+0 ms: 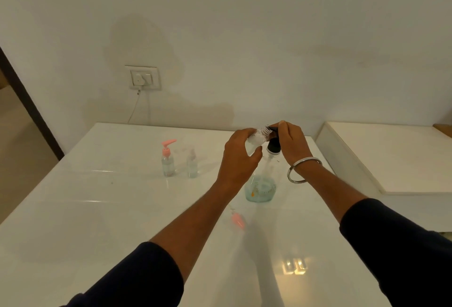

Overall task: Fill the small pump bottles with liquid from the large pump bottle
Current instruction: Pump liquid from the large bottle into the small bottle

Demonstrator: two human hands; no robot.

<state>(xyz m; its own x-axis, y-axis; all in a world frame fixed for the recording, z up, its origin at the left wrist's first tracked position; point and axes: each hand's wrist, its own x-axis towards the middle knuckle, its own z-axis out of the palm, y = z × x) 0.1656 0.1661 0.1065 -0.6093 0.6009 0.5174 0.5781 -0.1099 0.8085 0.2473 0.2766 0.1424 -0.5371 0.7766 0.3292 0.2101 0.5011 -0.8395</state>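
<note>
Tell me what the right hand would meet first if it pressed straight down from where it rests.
Probably the large pump bottle's black pump head, directly under the right hand; the nozzle seems already beneath the fingers, though depth is unclear.

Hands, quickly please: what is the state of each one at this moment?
Left hand: closed around a small clear bottle, held tilted with its open neck at the nozzle.
Right hand: closed on the black pump head of the large pump bottle.
</note>
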